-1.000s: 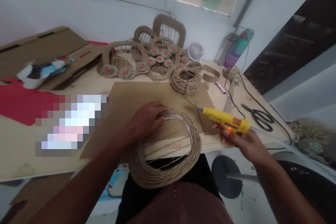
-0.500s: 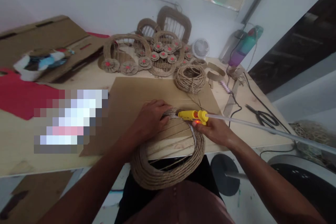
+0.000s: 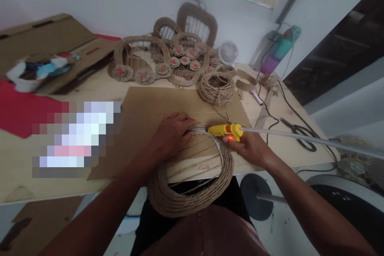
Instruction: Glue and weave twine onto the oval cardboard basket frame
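- Writing: the pixelated item (image 3: 76, 136) at left is obscured, so any label on it cannot be read.
- Your left hand (image 3: 173, 133) bends over the far left rim of the twine-covered ring (image 3: 192, 207); its fingers lie near one another, but you cannot be told from this view whether they close beneath the rim.
- Your right hand (image 3: 253, 148) is wrapped round a yellow plastic glue gun (image 3: 223, 130), nozzle end at the ring's far rim, orange light lit; a clear rod (image 3: 300, 137) runs rightward from its back.
- The ring is oval, ribbed with coiled brown cord, pale along its inner edge and strung across with thin strands; it overhangs the near edge of the wooden table (image 3: 15, 168).
- Beneath its far part lies a smooth cardboard sheet (image 3: 156, 104).
- Beyond, near the cardboard's far right, sits a coarse coil of twine (image 3: 216, 90).
- Far centre: pleated flowers (image 3: 192, 53) with red centres, among woven frames.
- Right: black-handled scissors (image 3: 303, 136), with blades parted.
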{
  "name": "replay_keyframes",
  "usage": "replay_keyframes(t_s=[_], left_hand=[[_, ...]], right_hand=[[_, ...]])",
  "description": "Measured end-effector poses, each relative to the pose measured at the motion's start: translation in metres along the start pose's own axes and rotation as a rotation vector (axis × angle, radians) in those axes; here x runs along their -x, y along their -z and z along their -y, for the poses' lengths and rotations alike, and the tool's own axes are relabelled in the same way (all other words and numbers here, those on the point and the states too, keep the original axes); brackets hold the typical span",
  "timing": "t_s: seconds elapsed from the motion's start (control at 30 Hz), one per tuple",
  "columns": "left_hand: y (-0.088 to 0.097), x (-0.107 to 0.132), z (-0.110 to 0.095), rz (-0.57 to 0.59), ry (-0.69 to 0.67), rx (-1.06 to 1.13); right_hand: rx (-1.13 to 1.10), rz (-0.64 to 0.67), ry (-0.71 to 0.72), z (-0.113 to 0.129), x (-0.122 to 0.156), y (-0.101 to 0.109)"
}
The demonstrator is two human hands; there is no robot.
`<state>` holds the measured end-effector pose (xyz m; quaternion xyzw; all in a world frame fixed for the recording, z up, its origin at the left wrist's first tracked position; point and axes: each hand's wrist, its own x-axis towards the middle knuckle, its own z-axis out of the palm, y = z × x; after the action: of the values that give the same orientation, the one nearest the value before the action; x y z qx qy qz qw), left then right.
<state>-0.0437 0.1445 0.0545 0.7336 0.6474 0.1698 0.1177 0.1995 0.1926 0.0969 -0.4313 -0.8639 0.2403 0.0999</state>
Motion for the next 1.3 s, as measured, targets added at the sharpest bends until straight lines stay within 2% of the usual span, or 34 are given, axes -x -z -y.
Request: replay_keyframes(t_s=[0.1, 0.27, 0.4, 0.53, 0.63, 0.73, 0.83, 0.93, 1.03, 1.13, 1.23, 1.3], left_hand=[[0.002, 0.0, -0.001, 0.009, -0.001, 0.0], [0.003, 0.001, -0.003, 0.022, 0.019, -0.006], [0.002, 0.0, -0.002, 0.027, 0.021, -0.017], [0.003, 0.0, -0.002, 0.035, 0.021, -0.016], [0.004, 0.0, -0.002, 0.04, 0.021, -0.019], [0.006, 0.0, -0.002, 0.044, 0.005, -0.001], [0.007, 0.0, -0.002, 0.042, 0.0, 0.01], [0.006, -0.001, -0.001, 0.04, 0.014, 0.004], [0.006, -0.001, 0.0, 0.041, 0.003, 0.0], [0.007, -0.002, 0.0, 0.045, -0.01, 0.01], [0.006, -0.003, 0.0, 0.055, 0.0, 0.011], [0.006, -0.004, 0.0, 0.057, -0.005, 0.005]], right_hand=[[0.004, 0.056, -0.039, -0.001, 0.003, 0.002], [0.019, 0.073, -0.1, 0.0, 0.007, 0.009], [0.059, 0.151, -0.167, -0.001, 0.012, 0.016], [0.022, 0.15, -0.161, -0.005, 0.018, 0.021], [-0.113, 0.115, -0.165, -0.005, 0.019, 0.021], [-0.372, 0.067, -0.125, -0.001, 0.016, 0.021], [-0.602, 0.078, -0.095, 0.003, 0.015, 0.019], [-0.693, 0.07, -0.116, 0.001, 0.018, 0.017], [-0.704, -0.013, -0.099, -0.005, 0.026, 0.017], [-0.64, -0.191, -0.095, -0.016, 0.034, 0.025], [-0.494, -0.497, -0.094, -0.038, 0.039, 0.038], [-0.276, -0.751, -0.048, -0.06, 0.042, 0.045]])
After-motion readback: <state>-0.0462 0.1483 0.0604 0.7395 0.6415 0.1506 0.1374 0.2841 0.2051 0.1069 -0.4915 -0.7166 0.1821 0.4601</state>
